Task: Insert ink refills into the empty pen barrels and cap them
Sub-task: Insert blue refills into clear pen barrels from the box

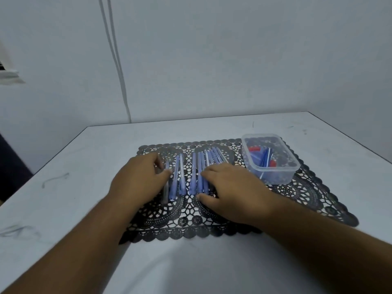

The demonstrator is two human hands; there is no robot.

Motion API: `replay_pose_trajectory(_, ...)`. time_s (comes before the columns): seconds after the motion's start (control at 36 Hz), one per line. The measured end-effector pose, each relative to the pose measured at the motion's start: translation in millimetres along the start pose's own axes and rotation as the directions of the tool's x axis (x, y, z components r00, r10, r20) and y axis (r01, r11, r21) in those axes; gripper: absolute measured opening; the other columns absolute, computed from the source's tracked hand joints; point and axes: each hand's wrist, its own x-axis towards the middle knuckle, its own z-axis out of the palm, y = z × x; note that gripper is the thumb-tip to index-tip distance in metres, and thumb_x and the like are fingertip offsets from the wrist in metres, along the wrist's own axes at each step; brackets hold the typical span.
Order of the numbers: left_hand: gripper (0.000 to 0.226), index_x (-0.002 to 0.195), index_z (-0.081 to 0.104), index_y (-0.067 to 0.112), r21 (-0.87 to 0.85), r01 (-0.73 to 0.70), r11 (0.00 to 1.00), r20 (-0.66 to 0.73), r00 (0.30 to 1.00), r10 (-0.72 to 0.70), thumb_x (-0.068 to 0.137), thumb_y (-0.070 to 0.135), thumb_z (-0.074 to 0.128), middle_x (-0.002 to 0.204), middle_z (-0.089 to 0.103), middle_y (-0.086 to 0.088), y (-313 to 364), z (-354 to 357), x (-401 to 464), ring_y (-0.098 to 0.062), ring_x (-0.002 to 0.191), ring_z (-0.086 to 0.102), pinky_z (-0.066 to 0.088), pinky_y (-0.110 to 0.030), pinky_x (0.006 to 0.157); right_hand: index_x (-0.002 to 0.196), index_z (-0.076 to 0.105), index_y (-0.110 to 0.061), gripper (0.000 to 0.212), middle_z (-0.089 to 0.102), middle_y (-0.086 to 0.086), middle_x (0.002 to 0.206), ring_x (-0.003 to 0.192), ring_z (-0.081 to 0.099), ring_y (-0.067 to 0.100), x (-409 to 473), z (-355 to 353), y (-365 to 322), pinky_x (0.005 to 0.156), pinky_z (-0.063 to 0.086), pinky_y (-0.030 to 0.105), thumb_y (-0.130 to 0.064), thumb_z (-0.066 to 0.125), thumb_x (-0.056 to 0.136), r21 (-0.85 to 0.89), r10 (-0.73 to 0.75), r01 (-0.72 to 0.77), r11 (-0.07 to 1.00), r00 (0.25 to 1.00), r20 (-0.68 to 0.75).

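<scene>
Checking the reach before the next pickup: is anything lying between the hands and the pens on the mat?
Nothing visible is. The left hand and right hand already rest at the row of blue pen barrels on the black lace mat. The clear plastic box sits off to the right.

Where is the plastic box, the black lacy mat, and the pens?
plastic box point(275, 177), head view, near front wall.
black lacy mat point(191, 225), head view, near edge between the arms.
pens point(193, 177), head view, barrel of one middle pen.
</scene>
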Motion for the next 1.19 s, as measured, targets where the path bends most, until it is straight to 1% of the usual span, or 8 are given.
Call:
replay_pose_trajectory(0.17,0.035,0.078,0.061,0.025,0.112,0.053,0.992,0.093,0.994,-0.064,0.095,0.056,0.060,0.078,0.065,0.008,8,4,-4,-0.011,0.076,0.060,0.047,-0.032,0.066,0.149,0.048,-0.022,0.064,0.053,-0.001,0.148,0.136,0.048,0.020,-1,-2,1,0.118,0.037,0.045,-0.063,0.045,0.100,0.019,0.009,-0.009,1.000,1.000,0.021)
replay_pose_trajectory(0.42,0.022,0.076,0.067,0.023,0.079,0.087,0.993,0.081,0.992,-0.093,0.091,0.038,0.061,0.071,0.067,0.005,12,4,-7,-0.013,0.071,0.063,0.047,-0.029,0.060,0.146,0.050,-0.020,0.062,0.055,0.000,0.144,0.133,0.050,0.020,-3,0,1,0.116,0.039,0.046,-0.062,0.044,0.100,0.001,-0.009,0.009,1.000,1.000,0.027)
replay_pose_trajectory(0.64,0.023,0.076,0.063,0.019,-0.291,-0.147,0.945,-0.061,0.989,0.135,0.098,0.027,0.061,0.063,0.065,0.005,13,-10,-8,-0.006,0.055,0.055,0.042,-0.030,0.055,0.157,0.039,-0.023,0.063,0.048,-0.002,0.157,0.142,0.043,0.014,-9,-8,5,0.118,0.033,0.034,-0.053,0.049,0.103,0.216,0.020,-0.001,0.976,0.996,-0.085)
replay_pose_trajectory(0.72,0.019,0.087,0.065,0.017,-0.471,-0.254,0.845,-0.061,0.965,0.257,0.103,0.024,0.059,0.073,0.074,0.005,18,-17,-14,-0.007,0.058,0.064,0.048,-0.025,0.058,0.145,0.054,-0.028,0.046,0.069,-0.006,0.116,0.098,0.064,0.002,-10,-13,7,0.093,0.052,0.029,-0.049,0.051,0.104,0.520,0.107,0.017,0.854,0.972,-0.208)
replay_pose_trajectory(0.78,0.014,0.091,0.063,0.018,-0.564,-0.300,0.770,-0.055,0.943,0.327,0.104,0.019,0.059,0.072,0.073,-0.003,18,-19,-17,-0.013,0.056,0.065,0.050,-0.025,0.059,0.123,0.065,-0.028,0.029,0.071,0.003,0.089,0.069,0.065,0.012,-11,-17,9,0.072,0.058,0.037,-0.045,0.049,0.104,0.754,0.188,0.038,0.656,0.959,-0.212)
replay_pose_trajectory(0.89,0.006,0.098,0.066,0.023,-0.569,-0.400,0.718,-0.081,0.897,0.436,0.102,0.023,0.062,0.069,0.058,-0.005,17,-21,-19,-0.017,0.057,0.052,0.045,-0.028,0.058,0.102,0.068,-0.016,0.038,0.063,0.006,0.071,0.059,0.058,0.020,-10,-24,20,0.055,0.050,0.034,-0.041,0.041,0.109,0.932,0.259,0.051,0.360,0.954,-0.152)
replay_pose_trajectory(1.0,0.003,0.099,0.069,0.024,-0.551,-0.447,0.705,-0.139,0.882,0.450,0.099,0.024,0.066,0.072,0.060,0.004,19,-21,-21,-0.004,0.061,0.049,0.040,-0.019,0.058,0.087,0.067,-0.010,0.047,0.054,0.004,0.060,0.049,0.049,0.017,-12,-30,27,0.048,0.039,0.026,-0.044,0.044,0.108,0.938,0.202,-0.010,0.346,0.977,-0.064)
replay_pose_trajectory(1.19,0.010,0.099,0.070,0.032,-0.480,-0.515,0.710,-0.209,0.854,0.477,0.090,0.037,0.071,0.083,0.071,0.004,18,-20,-21,-0.018,0.073,0.066,0.052,-0.039,0.067,0.074,0.060,-0.014,0.054,0.044,0.000,0.052,0.043,0.040,0.015,-14,-38,30,0.042,0.033,0.020,-0.052,0.041,0.107,0.932,0.097,-0.078,0.354,0.994,0.046)
